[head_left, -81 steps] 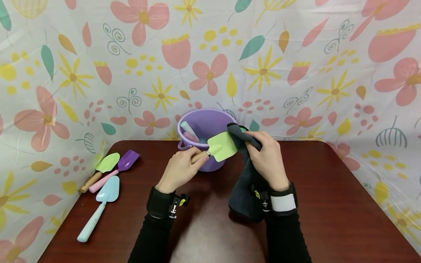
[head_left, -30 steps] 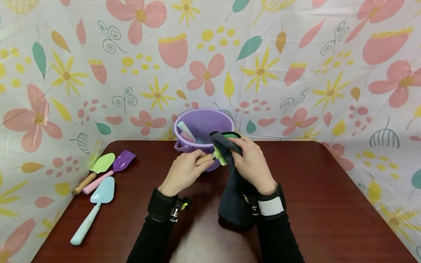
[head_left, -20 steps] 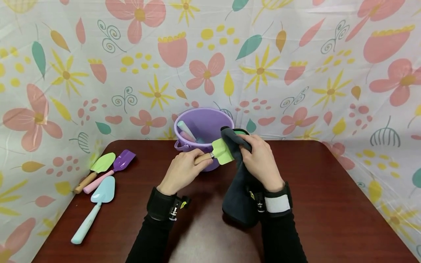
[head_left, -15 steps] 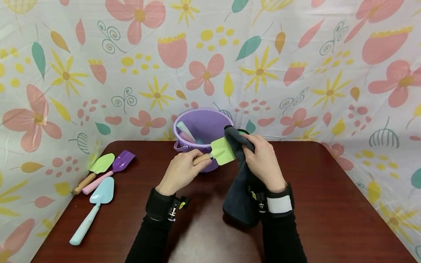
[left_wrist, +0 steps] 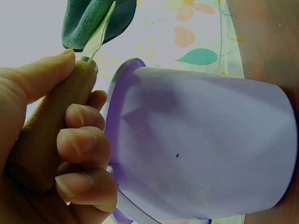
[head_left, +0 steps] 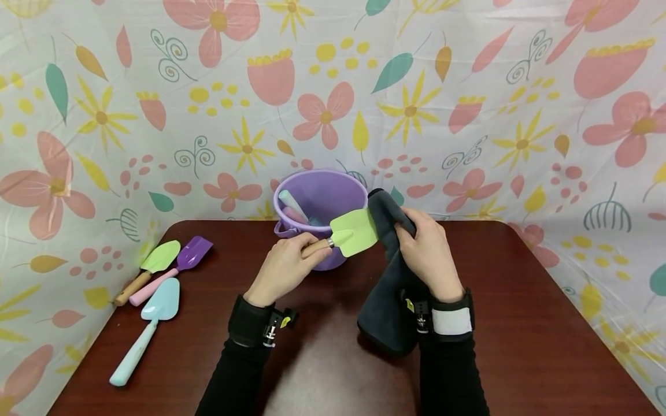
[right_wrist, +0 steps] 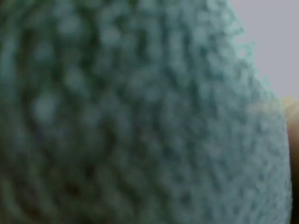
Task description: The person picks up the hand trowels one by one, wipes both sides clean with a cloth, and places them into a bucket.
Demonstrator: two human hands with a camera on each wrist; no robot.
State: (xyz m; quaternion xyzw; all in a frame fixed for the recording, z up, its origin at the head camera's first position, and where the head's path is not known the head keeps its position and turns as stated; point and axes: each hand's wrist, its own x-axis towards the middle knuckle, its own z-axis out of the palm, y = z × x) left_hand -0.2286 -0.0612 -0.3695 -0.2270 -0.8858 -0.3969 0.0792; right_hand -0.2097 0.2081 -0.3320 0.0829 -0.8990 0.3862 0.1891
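Nearest the person, the left hand [head_left: 283, 268] was clenched round the wooden handle [left_wrist: 51, 130] of a green spade [head_left: 354, 233], thumb along the top. The right hand [head_left: 429, 254] gripped a dark cloth [head_left: 387, 306], bunched at the fingers and hanging down to the bench [head_left: 520, 323]. The spade's long axis ran from the left hand up and to the right, so its blade pointed at the right hand. The cloth's top fold touched the blade's far right edge, most of the blade face showing bare. The right hand was thus the nearer one to the blade. Just behind both stood a purple bucket [head_left: 317, 202] with more tool handles inside. Well apart at the left lay three spades [head_left: 161, 271] on the bench.
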